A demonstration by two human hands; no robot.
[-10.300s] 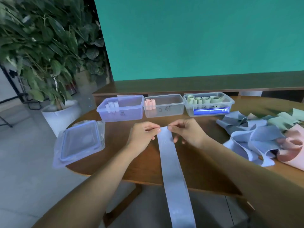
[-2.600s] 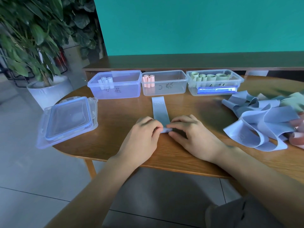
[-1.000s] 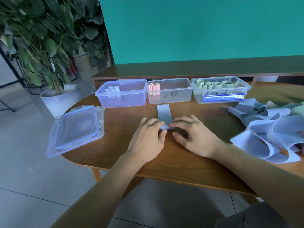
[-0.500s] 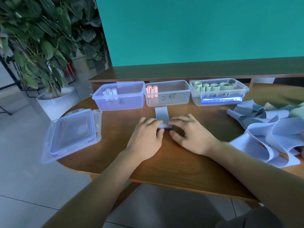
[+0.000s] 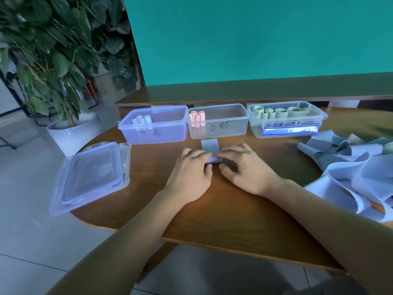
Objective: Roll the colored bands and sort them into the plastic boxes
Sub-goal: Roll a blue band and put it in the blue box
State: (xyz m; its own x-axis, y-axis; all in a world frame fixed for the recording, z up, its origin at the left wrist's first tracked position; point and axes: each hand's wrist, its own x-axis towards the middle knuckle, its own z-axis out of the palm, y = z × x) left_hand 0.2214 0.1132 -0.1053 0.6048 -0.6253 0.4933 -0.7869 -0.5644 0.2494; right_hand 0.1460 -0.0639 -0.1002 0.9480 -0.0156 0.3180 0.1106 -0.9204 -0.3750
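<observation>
— On the desk [image 5: 223, 211], how does the person finish this roll well?

— The three plastic boxes sit in a row at the far edge, and the lavender box [image 5: 155, 127] on the left holds pale blue rolls, so that looks like the target. The clear box [image 5: 219, 122] in the middle holds pink rolls, and the right box [image 5: 287, 120] holds green ones.

— And the loose pile [image 5: 357, 173] on the right?

— It waits well apart. The blue band [image 5: 210, 146] matters now: only a short flat tail lies between the roll and the clear box.

— What about the grip?

— The left hand [image 5: 191, 171] and right hand [image 5: 246, 167] both rest fingers on the roll [image 5: 213, 160], pressing it to the wood. Neither wraps it.

— Advice?

— Even pressure from both sides, likely, so the edges stay flush; then a firm pinch before lifting, since such a band probably springs open.
</observation>
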